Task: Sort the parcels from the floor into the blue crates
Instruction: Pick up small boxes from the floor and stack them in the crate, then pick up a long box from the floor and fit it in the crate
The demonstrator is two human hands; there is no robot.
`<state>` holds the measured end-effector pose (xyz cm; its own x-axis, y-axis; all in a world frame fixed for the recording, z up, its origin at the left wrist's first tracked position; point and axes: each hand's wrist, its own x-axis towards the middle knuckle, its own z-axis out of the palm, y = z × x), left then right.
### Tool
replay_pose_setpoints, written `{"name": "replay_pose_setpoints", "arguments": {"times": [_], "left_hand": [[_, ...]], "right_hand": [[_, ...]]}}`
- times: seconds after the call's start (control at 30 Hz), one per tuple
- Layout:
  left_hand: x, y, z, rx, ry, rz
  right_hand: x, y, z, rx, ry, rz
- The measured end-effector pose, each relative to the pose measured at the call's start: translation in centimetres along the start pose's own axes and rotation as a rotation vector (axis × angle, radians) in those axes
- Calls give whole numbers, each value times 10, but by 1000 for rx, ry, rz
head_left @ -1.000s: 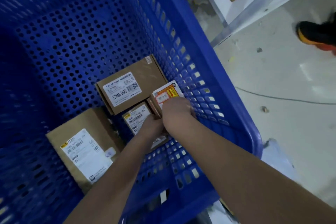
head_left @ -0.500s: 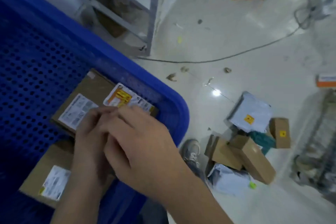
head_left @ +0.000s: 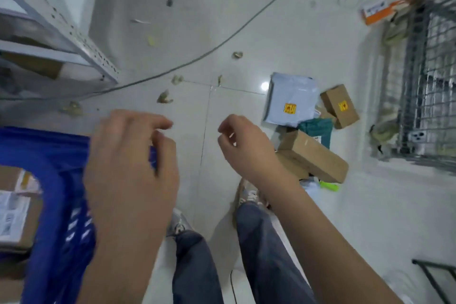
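We hold our left hand (head_left: 130, 168) and right hand (head_left: 246, 148) empty, fingers loosely curled, above the floor (head_left: 246, 32). The blue crate (head_left: 51, 180) sits at 9 o'clock with boxed parcels (head_left: 14, 217) inside. The remaining parcels (head_left: 311, 153) lie heaped at 2 o'clock of our right hand, just beside it

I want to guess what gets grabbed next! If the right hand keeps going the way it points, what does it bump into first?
Hard to say for sure. The right hand, empty and loosely curled, points up-left over bare floor; only a thin cable lies that way. The parcel pile sits off to its right.
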<state>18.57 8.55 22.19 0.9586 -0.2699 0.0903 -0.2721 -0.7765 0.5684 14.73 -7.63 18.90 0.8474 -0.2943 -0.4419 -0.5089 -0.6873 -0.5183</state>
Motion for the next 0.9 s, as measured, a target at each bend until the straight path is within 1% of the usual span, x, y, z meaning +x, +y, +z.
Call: {"name": "replay_pose_setpoints", "arguments": {"times": [0.03,0.07,0.13,0.2,0.27,0.37,0.47,0.53,0.6,0.63,0.7,0.77,0.83,0.9], "left_hand": [[-1,18,17,-1,-68,-9],[-1,33,35,-4,-175,3],[-6,62,87,79,-483,-13],[-10,77,135,149,-692,13],[-12,87,177,225,-841,69],[-21,102,234,369,-1055,173],[-27,98,277,453,-1226,142],[-31,88,301,534,-1320,107],[-33,81,323,588,-1375,56],[-33,79,334,573,-1386,7],[-31,80,360,440,-1372,-169],[-28,85,391,243,-1307,-369],[-23,93,427,115,-1239,-459],[-19,105,460,50,-1218,-484]], "right_hand": [[2,23,0,-50,-51,57],[3,45,0,-92,-106,108],[3,92,2,-113,-214,198],[1,140,3,-59,-285,296],[-4,186,3,44,-321,420],[-13,255,1,357,-298,669],[-23,317,-5,612,-217,913],[-28,356,-12,687,-145,989],[-31,392,-18,667,-51,1003],[-32,411,-19,631,12,1012],[-35,445,-19,535,157,1057],[-34,476,-17,498,285,1137],[-32,506,-9,547,351,1211],[-28,532,2,592,377,1270]]}}
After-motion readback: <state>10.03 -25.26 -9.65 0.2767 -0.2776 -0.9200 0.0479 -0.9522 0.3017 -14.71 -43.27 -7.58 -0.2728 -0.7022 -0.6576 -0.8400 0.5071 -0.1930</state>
